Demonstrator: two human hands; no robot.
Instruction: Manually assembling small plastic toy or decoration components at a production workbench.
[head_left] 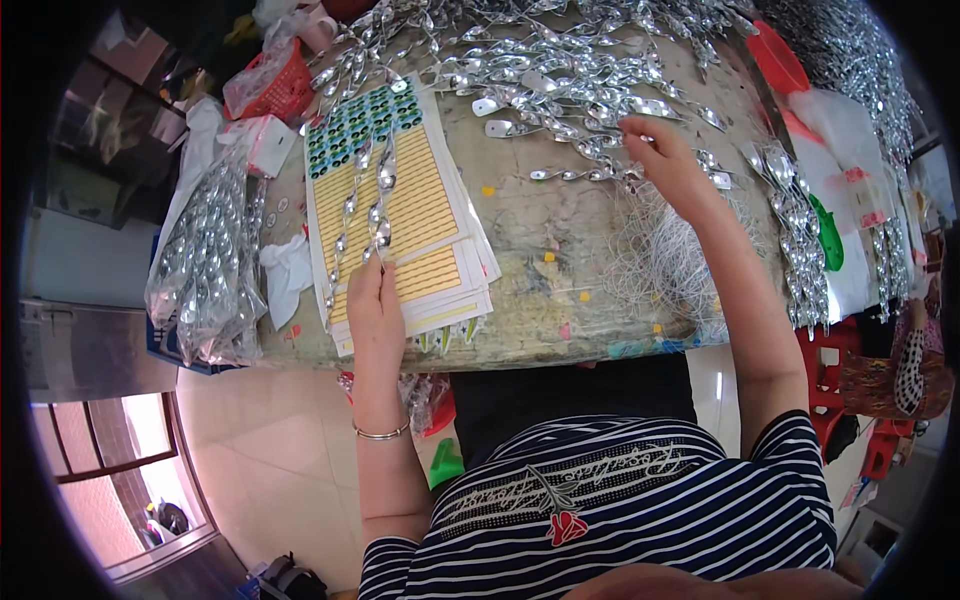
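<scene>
My left hand [376, 312] pinches the lower end of a twisted silver foil strip [378, 215]. The strip points away from me over a stack of printed sheets [440, 190], yellow with green-and-blue round stickers at the top. Another twisted strip [345, 220] lies beside it on the sheets. My right hand [665, 160] reaches to the near edge of a spread of twisted silver strips [560, 80]. Its fingers are bent inward among the strip ends; what they hold, if anything, cannot be made out.
A tangle of white thread [670, 250] lies under my right forearm. At left stand a bag of silver strips [210, 260], a red basket [280, 85] and crumpled white tissue [288, 268]. More strips [795, 220] hang over the right edge near a green object [826, 232]. Another person's arm [912, 340] shows far right.
</scene>
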